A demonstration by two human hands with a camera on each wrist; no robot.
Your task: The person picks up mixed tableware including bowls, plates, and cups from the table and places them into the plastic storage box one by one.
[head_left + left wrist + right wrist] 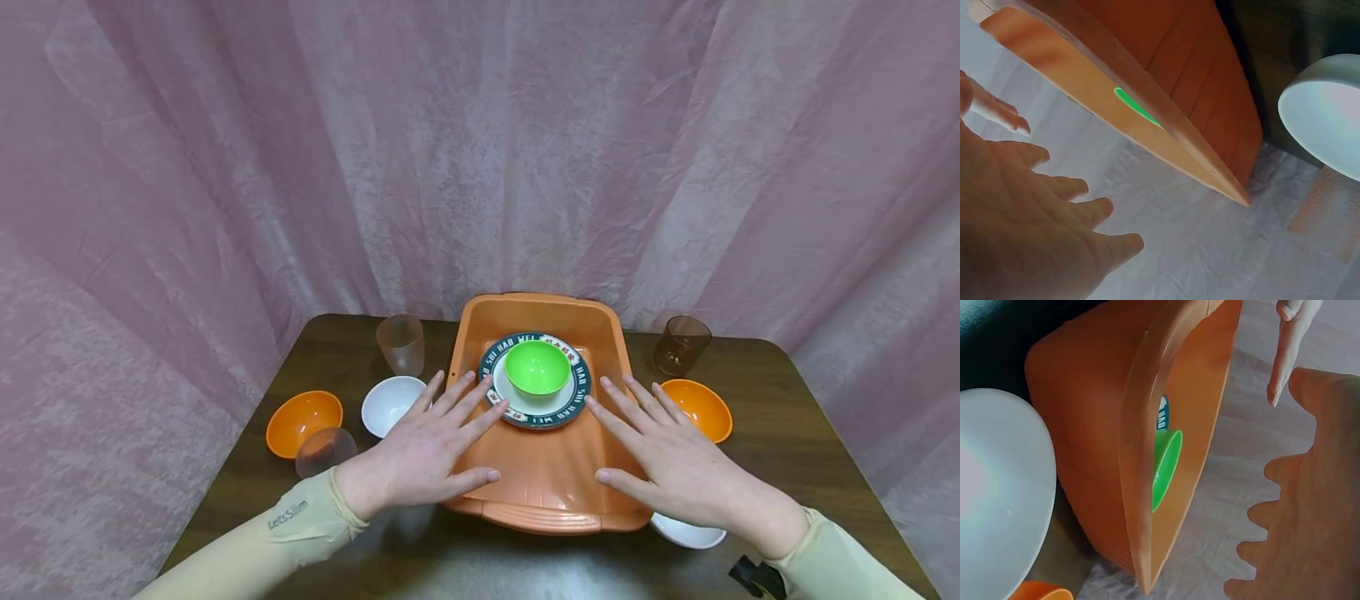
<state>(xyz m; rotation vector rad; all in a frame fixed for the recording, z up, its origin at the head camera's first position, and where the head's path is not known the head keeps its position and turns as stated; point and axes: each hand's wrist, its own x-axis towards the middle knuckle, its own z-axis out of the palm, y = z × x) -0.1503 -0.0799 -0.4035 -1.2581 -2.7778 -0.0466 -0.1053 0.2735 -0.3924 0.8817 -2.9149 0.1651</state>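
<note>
We see the left hand (423,454) and the right hand (678,462) well apart, palms down, fingers straight and spread, above the sides of an orange rectangular plastic tub (540,483). In it lies a round white plate (536,406) with a dark green lettered rim, and on that plate stands a bright green round bowl (537,367). Left of the tub we find a white round bowl (392,404), a clear textured tumbler (402,346) behind it, and, farther out, an orange round bowl (303,421) beside a see-through cup (326,452). To the right, a brown translucent tumbler (681,346) stands behind another orange bowl (705,410); a white dish (690,532) shows partly below the right hand. A dark brown wooden desk (780,433) carries everything before a pink curtain (480,167).
</note>
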